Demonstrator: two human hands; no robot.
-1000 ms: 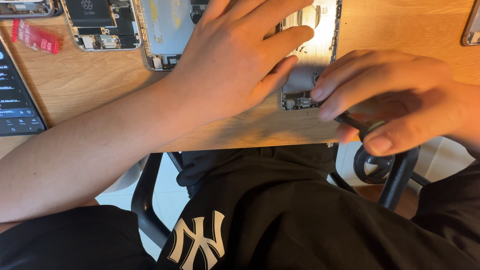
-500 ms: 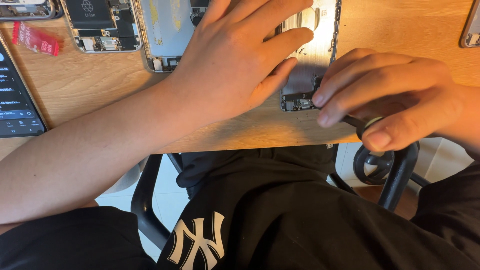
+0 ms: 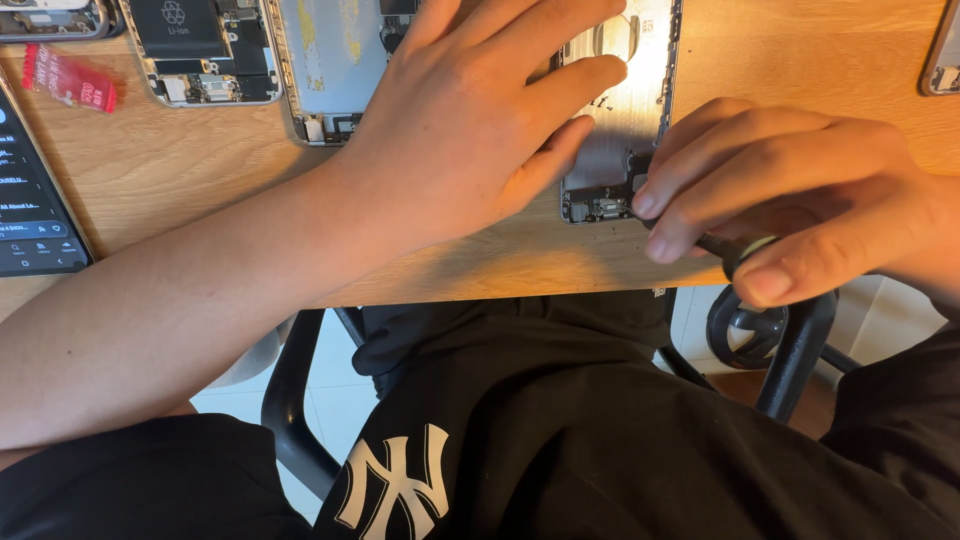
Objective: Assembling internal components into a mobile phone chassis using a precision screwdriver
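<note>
Centre frame: we kept our left hand (image 3: 480, 130) flat, fingers spread, on the phone shell (image 3: 620, 150), while our right hand (image 3: 790, 200), fingers pinching a screwdriver (image 3: 735, 250), barely shifted.

A lit screen (image 3: 35, 205) lies at the left edge of the worktop (image 3: 180, 170), cut off by the picture's border; it is dark, with rows of pale text and a line of small icons near its lower end. Just above it, near the top left corner, lies a small red packet (image 3: 68, 80), flat and slightly crumpled, with white print. To its right, a black battery label (image 3: 178, 25) with white marks sits inside an opened phone.
</note>
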